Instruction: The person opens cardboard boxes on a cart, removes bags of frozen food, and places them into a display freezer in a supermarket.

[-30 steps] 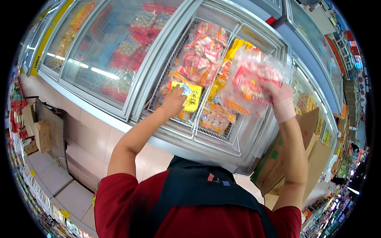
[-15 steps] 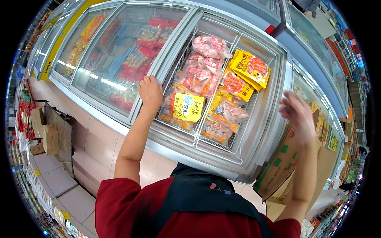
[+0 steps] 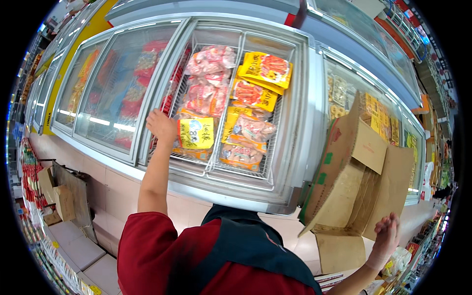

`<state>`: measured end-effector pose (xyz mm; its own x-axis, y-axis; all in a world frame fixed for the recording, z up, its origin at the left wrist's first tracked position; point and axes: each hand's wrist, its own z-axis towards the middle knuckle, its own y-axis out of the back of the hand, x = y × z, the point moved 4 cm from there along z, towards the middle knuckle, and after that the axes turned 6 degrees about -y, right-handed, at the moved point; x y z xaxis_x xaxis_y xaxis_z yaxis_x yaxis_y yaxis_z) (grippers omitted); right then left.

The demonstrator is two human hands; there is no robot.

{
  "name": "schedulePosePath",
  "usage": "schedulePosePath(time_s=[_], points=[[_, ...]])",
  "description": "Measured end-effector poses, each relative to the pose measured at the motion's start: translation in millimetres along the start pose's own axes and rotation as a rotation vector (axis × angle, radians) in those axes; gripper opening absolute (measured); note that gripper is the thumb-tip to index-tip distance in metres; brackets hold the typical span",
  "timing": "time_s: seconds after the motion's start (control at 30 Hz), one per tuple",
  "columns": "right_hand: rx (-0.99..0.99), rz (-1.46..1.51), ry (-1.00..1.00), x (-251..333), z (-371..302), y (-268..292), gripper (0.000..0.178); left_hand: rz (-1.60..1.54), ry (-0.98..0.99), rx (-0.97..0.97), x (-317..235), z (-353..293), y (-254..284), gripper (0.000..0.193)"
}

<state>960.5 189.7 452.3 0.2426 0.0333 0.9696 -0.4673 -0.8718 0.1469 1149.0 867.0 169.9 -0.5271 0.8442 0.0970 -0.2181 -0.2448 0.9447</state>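
My left hand (image 3: 161, 125) has its fingers bent over the edge of the sliding glass lid (image 3: 132, 83) of a chest freezer. To its right, two white wire baskets hold frozen packs. The left basket has pink meat packs (image 3: 205, 98) and a yellow price sign (image 3: 195, 132). In the right basket lie yellow printed packs (image 3: 254, 94) above clear packs of pale meat (image 3: 251, 129). Low at the right, my right hand (image 3: 387, 238) is raised beside an open cardboard box (image 3: 344, 206), its fingers loosely bent and slightly apart, with nothing seen in them.
The box stands against the freezer's right end, flaps spread. Another freezer (image 3: 339, 69) with packed goods lies beyond it. Small cartons (image 3: 64, 201) and a dark board (image 3: 78, 196) stand on the floor at left. Shelves run along both sides.
The lid has slid left with my left hand, baring red packs beside the left basket. My right hand has dropped from above the freezer's right edge to beside the box. The view has shifted right.
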Motion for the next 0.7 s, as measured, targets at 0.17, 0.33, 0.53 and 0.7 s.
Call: schedulePosePath(time_s=[0.17, 0.33, 0.53, 0.7], points=[[-0.264, 0.052, -0.095, -48.9, -30.8, 83.0, 0.035, 0.020, 0.145, 0.052, -13.0, 13.8, 3.9, 0.046], [-0.464, 0.154, -0.172, -90.3, -22.9, 126.4, 0.036, -0.012, 0.090, -0.001, -28.8, 13.7, -10.5, 0.046], [-0.525, 0.100, -0.142, -104.1, 2.0, 104.7, 0.037, -0.443, -0.442, -0.149, -162.2, 106.8, -42.3, 0.065], [-0.647, 0.101, -0.199, -108.4, 1.3, 56.5, 0.034, -0.414, -0.422, 0.020, -214.5, 134.5, -61.8, 0.078]])
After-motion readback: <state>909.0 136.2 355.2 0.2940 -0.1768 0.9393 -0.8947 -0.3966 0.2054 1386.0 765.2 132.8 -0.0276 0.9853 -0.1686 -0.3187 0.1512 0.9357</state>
